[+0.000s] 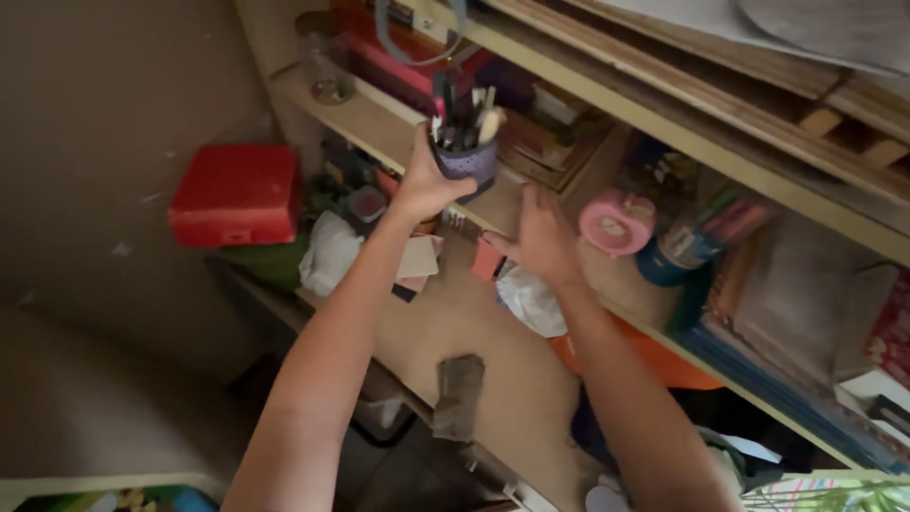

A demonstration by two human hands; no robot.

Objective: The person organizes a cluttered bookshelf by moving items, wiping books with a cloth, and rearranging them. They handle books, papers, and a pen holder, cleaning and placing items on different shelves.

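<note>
My left hand (424,182) grips a small purple pen holder (466,159) filled with several pens and brushes, held at the edge of a wooden shelf (379,128). My right hand (542,235) hovers flat with fingers spread over the same shelf, just right of the holder, holding nothing. A small red card (486,257) lies under its fingertips.
A red box (237,192) sits at the left on a green thing. A glass jar (327,71) stands on the shelf's left end. A pink round case (616,220), a blue cup of pencils (684,248) and books (806,313) lie to the right. White crumpled bags (531,301) lie below.
</note>
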